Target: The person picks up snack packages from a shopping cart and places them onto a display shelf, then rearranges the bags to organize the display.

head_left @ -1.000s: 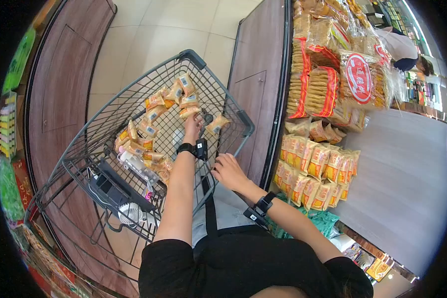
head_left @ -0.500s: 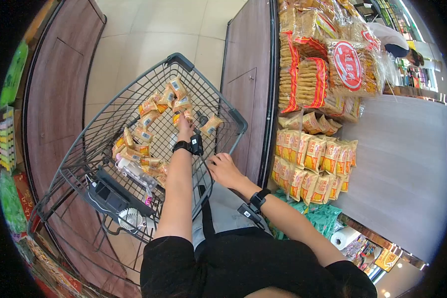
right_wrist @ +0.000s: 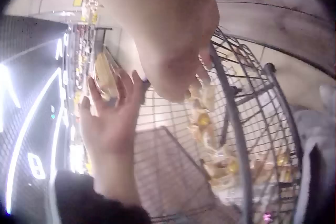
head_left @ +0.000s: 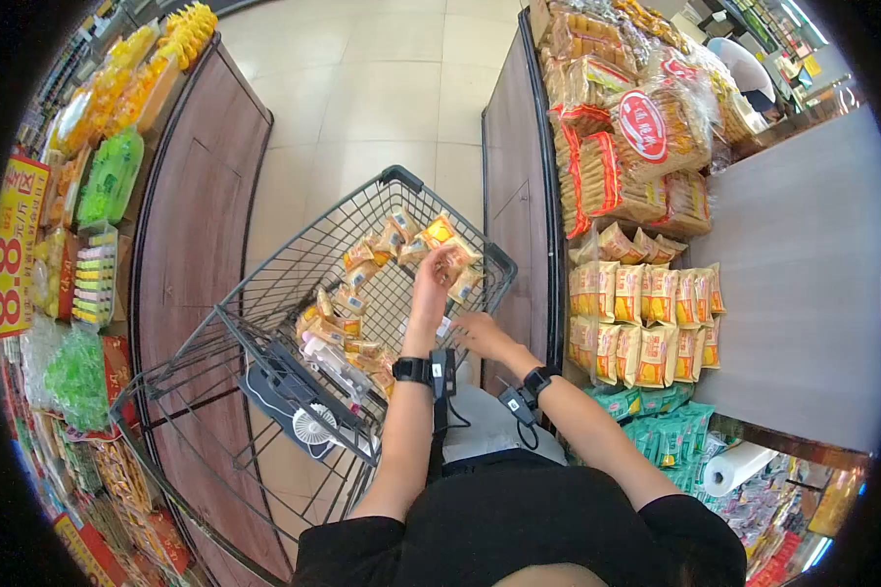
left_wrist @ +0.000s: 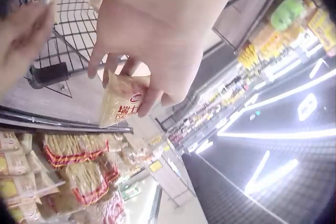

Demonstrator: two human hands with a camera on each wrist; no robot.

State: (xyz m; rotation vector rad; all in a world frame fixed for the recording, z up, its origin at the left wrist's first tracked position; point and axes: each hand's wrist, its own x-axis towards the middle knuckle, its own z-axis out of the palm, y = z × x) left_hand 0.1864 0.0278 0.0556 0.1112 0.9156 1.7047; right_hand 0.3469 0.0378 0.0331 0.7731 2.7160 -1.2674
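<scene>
My left hand (head_left: 434,286) pinches a cream and yellow snack packet (head_left: 442,235) above the far right part of the wire shopping cart (head_left: 255,323). In the left wrist view, red lettering shows on this packet (left_wrist: 123,100), with the thumb and fingers at its upper end. My right hand (head_left: 485,335) hovers at the cart's near right rim, fingers loosely bent and nothing in them. More snack packets (head_left: 359,274) of the same kind lie in the basket, several at the far end and several nearer the left.
A white handheld fan (head_left: 313,425) and a pale bottle (head_left: 328,357) sit at the cart's near left. On the right, a shelf carries rows of yellow packets (head_left: 656,293) and large bagged crackers (head_left: 607,181). A stocked display with a price sign (head_left: 17,249) stands left.
My left hand has raised a snack packet from among those in the basket. The cart and both hands now appear further right and lower, as the head view has turned.
</scene>
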